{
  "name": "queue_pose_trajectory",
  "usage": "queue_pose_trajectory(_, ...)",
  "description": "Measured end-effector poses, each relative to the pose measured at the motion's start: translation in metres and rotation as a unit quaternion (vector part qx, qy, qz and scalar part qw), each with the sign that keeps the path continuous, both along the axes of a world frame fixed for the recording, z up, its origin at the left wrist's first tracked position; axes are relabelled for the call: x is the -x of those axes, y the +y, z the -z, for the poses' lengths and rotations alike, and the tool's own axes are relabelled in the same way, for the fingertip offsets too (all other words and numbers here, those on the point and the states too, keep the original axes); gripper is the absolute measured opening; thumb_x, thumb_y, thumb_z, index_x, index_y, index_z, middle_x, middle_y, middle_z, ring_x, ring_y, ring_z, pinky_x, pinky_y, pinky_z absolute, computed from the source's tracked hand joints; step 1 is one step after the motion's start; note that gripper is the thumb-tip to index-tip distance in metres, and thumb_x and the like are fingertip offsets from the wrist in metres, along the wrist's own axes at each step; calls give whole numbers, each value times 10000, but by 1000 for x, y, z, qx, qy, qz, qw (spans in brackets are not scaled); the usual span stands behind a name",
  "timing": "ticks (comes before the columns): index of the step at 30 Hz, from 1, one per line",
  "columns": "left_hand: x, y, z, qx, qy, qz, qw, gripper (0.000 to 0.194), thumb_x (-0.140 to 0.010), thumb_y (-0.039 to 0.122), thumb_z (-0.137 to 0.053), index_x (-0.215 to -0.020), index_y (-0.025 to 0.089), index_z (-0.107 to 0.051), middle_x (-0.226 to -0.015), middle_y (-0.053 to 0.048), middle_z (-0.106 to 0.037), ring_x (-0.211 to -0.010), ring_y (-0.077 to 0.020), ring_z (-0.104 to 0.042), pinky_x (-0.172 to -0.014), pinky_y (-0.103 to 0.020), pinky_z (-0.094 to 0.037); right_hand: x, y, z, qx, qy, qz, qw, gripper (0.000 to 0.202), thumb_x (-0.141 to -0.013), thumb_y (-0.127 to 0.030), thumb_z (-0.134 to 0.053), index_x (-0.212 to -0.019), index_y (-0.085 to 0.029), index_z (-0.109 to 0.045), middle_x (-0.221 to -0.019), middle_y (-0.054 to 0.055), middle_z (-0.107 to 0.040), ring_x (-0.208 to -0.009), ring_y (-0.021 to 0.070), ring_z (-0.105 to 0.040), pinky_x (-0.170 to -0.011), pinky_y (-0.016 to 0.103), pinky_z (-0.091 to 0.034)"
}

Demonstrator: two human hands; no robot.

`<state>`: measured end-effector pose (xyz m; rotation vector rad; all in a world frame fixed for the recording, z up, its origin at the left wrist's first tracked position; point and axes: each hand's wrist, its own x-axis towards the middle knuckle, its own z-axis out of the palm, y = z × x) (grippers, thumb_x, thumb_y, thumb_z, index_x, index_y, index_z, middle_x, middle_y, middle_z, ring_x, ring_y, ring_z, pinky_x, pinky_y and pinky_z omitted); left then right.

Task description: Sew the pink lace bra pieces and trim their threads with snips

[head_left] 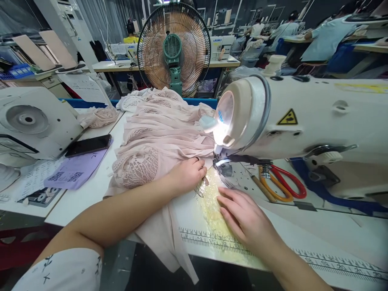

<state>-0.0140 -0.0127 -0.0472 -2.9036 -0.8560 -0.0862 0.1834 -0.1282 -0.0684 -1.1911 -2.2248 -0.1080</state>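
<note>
My left hand (188, 176), with a dark ring on one finger, is closed with bent fingers on the edge of a pale pink lace bra (139, 165), just left of the needle area. Part of that fabric hangs over the table's front edge. My right hand (247, 216) lies with fingers apart on a yellowish taped patch (212, 198) of the table and holds nothing. In front of both hands is the sewing machine (315, 113), its lamp lit over the presser foot (216, 161). More pale pink bras (169, 121) are heaped behind my left hand.
Red-handled scissors (291, 182) and an orange-handled tool (274, 186) lie under the machine arm. A printed ruler (218, 242) runs along the front edge. A phone (87, 145) rests on purple paper (75, 173) at left. Behind stands a large fan (172, 48); people work farther back.
</note>
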Motion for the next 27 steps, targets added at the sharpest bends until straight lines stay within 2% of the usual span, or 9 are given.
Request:
queue_pose_trajectory(3, -2, -2, -2, 8, 10, -16, 1000, 339, -951, 155, -359, -1178, 96, -602, -1293, -147, -564, -1106, -253, -547, -897, -351, -477, 18, -14, -10, -3, 34, 0, 999, 193, -905, -161, -483, -1007, -134, -645, -1055, 143, -684, -989, 244, -624, -821, 382, -553)
queue_pose_trajectory(7, 2, -8, -11, 6, 31, -24, 999, 381, -956, 144, -322, -1244, 83, -564, -1394, -151, -496, -1209, -255, -505, -959, -349, -453, 81, -51, -15, 87, 108, -88, 987, 177, -885, -181, -510, -1029, -152, -607, -958, 95, -660, -854, 170, -620, -729, 269, -537)
queue_pose_trajectory(10, 17, -24, -22, -11, 57, -26, 998, 407, -934, 124, -346, -1300, 84, -519, -1452, -158, -439, -1281, -268, -459, -1009, -375, -423, 133, -71, -6, 144, 18, -66, 987, 505, -761, -411, -683, -1188, -166, -571, -1064, 117, -636, -916, 265, -599, -776, 408, -517)
queue_pose_trajectory(13, 51, -55, -34, -52, 85, -58, 993, 466, -870, 99, -421, -1331, 72, -489, -1429, -185, -464, -1266, -288, -485, -1016, -410, -420, 156, -68, -2, 170, -74, -21, 982, 346, -834, -233, -600, -1159, -115, -600, -996, 148, -652, -864, 276, -603, -717, 423, -489)
queue_pose_trajectory(15, 81, -77, -37, -118, 89, -80, 986, 471, -841, 88, -437, -1304, 71, -522, -1346, -195, -547, -1184, -317, -553, -995, -468, -428, 150, -62, -7, 180, -82, -15, 980, 187, -823, -108, -541, -966, -135, -660, -879, 123, -661, -787, 248, -601, -653, 377, -463)
queue_pose_trajectory(17, 111, -93, -35, -193, 79, -81, 975, 413, -846, 114, -446, -1232, 80, -588, -1258, -191, -614, -1118, -341, -591, -969, -508, -434, 133, -57, -16, 193, -93, -29, 976, 113, -759, -103, -583, -820, -162, -658, -818, 99, -657, -738, 228, -589, -608, 342, -429)
queue_pose_trajectory(21, 141, -112, -23, -292, 76, -50, 952, 366, -867, 103, -431, -1179, 89, -623, -1151, -195, -663, -1050, -333, -628, -917, -508, -472, 100, -52, -35, 232, -118, -49, 964, 183, -661, -56, -611, -803, -163, -653, -797, 75, -668, -700, 207, -591, -566, 306, -366)
queue_pose_trajectory(24, 136, -116, -28, -251, 107, -65, 960, 411, -854, 32, -375, -1159, 123, -636, -1013, -153, -701, -916, -275, -673, -837, -438, -525, 81, -51, -49, 264, -124, -62, 955, 225, -667, -18, -573, -817, -169, -646, -815, 57, -678, -737, 196, -610, -565, 285, -343)
queue_pose_trajectory(27, 122, -114, -65, -145, 106, -175, 968, 499, -830, 12, -309, -1216, 141, -598, -1051, -145, -688, -863, -259, -679, -676, -356, -542, 57, -54, -68, 294, -118, -77, 945, 213, -712, -21, -545, -823, -184, -625, -839, 34, -679, -772, 171, -619, -583, 249, -352)
